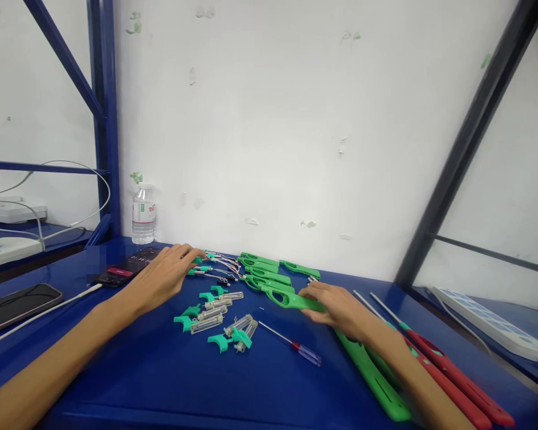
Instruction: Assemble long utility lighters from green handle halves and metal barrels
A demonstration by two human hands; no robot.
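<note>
My right hand (334, 304) is closed on the end of a green lighter shell (291, 298), beside several other green shells (266, 276). At the left, my left hand (177, 266) reaches over the wired parts with teal ends (210, 270); its fingertips are at the nearest teal piece, and whether they grip it is unclear. Clear tanks (207, 323) with teal triggers (183, 322) lie in the middle. A screwdriver (307, 352) with a red and clear handle rests to their right.
Green lighter bodies (372, 379) and red lighters (452, 373) lie under and beside my right forearm. Two phones (20, 306), a white cable (40, 315) and a water bottle (143, 215) are at the left. A power strip (493, 322) sits far right.
</note>
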